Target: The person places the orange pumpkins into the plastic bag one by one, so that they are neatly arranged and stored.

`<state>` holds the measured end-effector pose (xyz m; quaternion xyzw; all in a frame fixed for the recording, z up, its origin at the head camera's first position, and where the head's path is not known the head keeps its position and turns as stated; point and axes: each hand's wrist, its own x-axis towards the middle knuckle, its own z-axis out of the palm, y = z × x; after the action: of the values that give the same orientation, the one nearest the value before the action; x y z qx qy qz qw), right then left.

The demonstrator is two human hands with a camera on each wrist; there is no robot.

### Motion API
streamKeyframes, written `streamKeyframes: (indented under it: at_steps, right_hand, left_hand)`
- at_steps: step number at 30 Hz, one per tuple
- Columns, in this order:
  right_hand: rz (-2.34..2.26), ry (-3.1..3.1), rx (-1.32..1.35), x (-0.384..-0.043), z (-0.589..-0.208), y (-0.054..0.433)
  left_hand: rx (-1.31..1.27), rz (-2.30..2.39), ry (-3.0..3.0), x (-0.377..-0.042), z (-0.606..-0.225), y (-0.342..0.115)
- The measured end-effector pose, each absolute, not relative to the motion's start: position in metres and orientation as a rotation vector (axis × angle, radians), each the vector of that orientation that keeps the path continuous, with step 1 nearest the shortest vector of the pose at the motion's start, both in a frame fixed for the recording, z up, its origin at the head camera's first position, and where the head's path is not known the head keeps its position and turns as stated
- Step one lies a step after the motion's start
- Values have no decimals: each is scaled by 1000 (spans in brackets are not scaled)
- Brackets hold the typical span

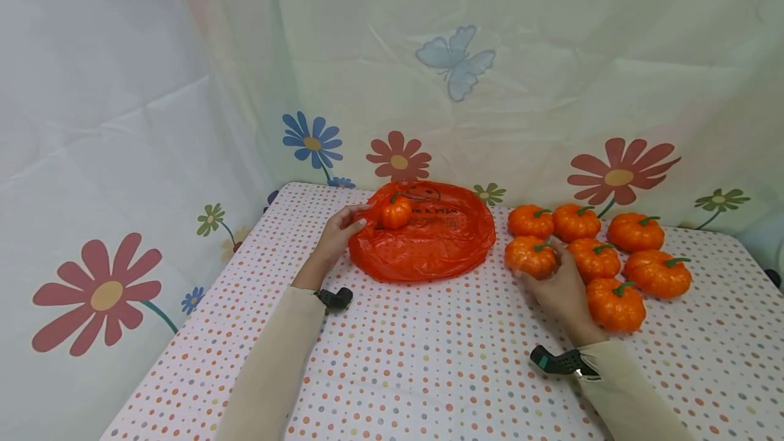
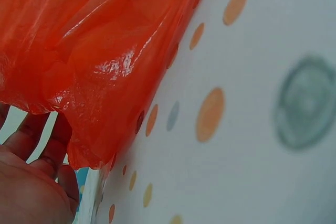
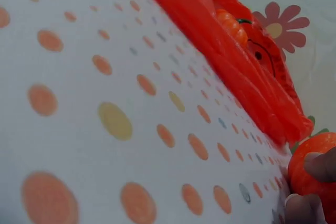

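A red-orange plastic bag lies spread open on the table, with one small pumpkin in its left part. My left hand holds the bag's left rim between thumb and fingers; in the left wrist view, film hides the fingertips. To the right of the bag, my right hand grips a ribbed orange pumpkin with a green stem, thumb and fingers around its near side. The right wrist view catches part of this pumpkin under the fingers at the edge.
Several more orange pumpkins cluster behind and to the right of my right hand, one close beside the wrist. A dotted white cloth covers the table. Flower-printed curtains hang along the back and left side.
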<state>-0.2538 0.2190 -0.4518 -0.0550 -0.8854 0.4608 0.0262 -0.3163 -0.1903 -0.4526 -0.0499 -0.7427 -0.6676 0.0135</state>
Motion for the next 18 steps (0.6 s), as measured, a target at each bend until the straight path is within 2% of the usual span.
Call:
streamKeyframes:
  at_steps: [18]
  right_hand:
    - [1389, -2648, -133, -249, -448, 216]
  left_hand:
    - [-156, -2065, -2325, -316, -453, -191]
